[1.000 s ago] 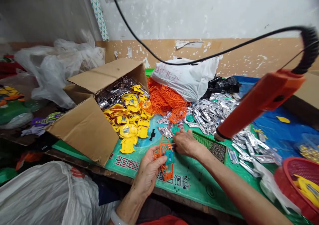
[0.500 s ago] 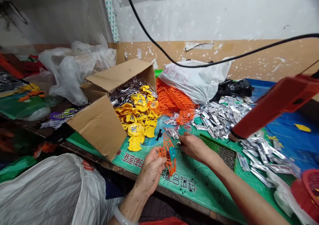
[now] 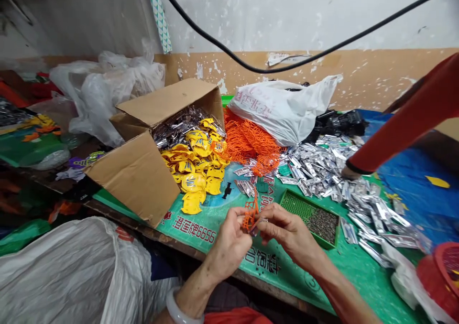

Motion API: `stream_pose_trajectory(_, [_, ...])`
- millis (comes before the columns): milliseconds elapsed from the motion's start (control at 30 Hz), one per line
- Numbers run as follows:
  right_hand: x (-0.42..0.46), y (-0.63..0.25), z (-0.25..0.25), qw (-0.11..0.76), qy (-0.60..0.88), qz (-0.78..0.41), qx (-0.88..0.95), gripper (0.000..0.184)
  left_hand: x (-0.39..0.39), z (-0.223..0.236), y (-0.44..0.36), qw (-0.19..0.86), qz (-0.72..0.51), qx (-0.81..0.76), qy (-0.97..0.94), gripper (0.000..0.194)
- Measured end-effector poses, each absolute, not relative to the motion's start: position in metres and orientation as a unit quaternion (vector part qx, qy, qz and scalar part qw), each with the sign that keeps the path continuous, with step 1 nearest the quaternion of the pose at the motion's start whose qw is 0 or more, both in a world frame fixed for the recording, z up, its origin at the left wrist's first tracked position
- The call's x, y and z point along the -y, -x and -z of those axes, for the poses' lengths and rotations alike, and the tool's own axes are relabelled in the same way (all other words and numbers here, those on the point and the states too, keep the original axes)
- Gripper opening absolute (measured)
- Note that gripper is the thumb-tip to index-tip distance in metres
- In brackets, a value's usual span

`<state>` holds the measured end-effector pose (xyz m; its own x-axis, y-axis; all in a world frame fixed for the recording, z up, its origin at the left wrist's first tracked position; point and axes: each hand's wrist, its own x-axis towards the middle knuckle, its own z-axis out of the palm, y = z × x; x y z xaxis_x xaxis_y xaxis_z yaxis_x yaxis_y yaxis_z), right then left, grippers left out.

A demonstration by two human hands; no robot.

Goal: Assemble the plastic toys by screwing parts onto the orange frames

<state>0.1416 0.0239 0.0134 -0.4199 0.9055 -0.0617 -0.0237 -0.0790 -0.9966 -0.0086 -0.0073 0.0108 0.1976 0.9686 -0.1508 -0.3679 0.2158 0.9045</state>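
Observation:
My left hand [image 3: 229,243] pinches a small orange plastic lattice piece [image 3: 249,213], held just above the green printed sheet on the table. My right hand [image 3: 289,231] is closed at the right side of this piece. A small dark, shiny bit shows at its fingertips, too hidden to name. Beside my right hand sits a green perforated tray [image 3: 294,204] with many tiny dark metal parts [image 3: 323,224] in it. Beyond my hands lie a few silver strips [image 3: 246,188] and a black flat part [image 3: 227,190].
A tipped cardboard box [image 3: 134,176] spills yellow plastic pieces [image 3: 195,183] at left. Behind are orange lattice pieces [image 3: 247,140] and a white bag [image 3: 272,106]. Silver strips [image 3: 317,164] pile at right under a long red object [image 3: 405,113]. A black cable [image 3: 229,54] hangs across.
My right hand has moved left from the table to the orange piece, and both hands now meet there. The piece has turned and sits slightly farther right. The red object and cable have swung.

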Motion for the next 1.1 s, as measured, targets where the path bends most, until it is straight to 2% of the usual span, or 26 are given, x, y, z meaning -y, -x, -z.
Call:
stream_pose_trajectory(133, [-0.014, -0.145, -0.003, 0.419, 0.393, -0.539, 0.616, 0.012, 0.014, -0.005, 0.007, 0.618, -0.472, -0.445, -0.443, 0.035])
stream_pose_trajectory(233, [-0.007, -0.147, 0.000, 0.460, 0.376, -0.400, 0.698, 0.004, 0.018, -0.008, 0.007, 0.562, -0.464, -0.478, -0.490, 0.035])
stream_pose_trajectory(367, [0.003, -0.153, -0.002, 0.498, 0.357, -0.272, 0.742, 0.022, 0.021, -0.016, 0.005, 0.524, -0.452, -0.478, -0.541, 0.035])
stream_pose_trajectory(667, [0.021, -0.168, 0.011, 0.544, 0.356, -0.275, 0.708, 0.038, 0.027, -0.008, 0.005, 0.472, -0.426, -0.372, -0.676, 0.044])
stream_pose_trajectory(833, [0.031, -0.170, 0.017, 0.560, 0.371, -0.263, 0.692, 0.042, 0.029, -0.008, 0.003, 0.471, -0.412, -0.372, -0.686, 0.041])
stream_pose_trajectory(1100, [0.042, -0.172, 0.015, 0.563, 0.377, -0.187, 0.711, 0.044, 0.033, -0.004, 0.001, 0.417, -0.411, -0.349, -0.732, 0.040])
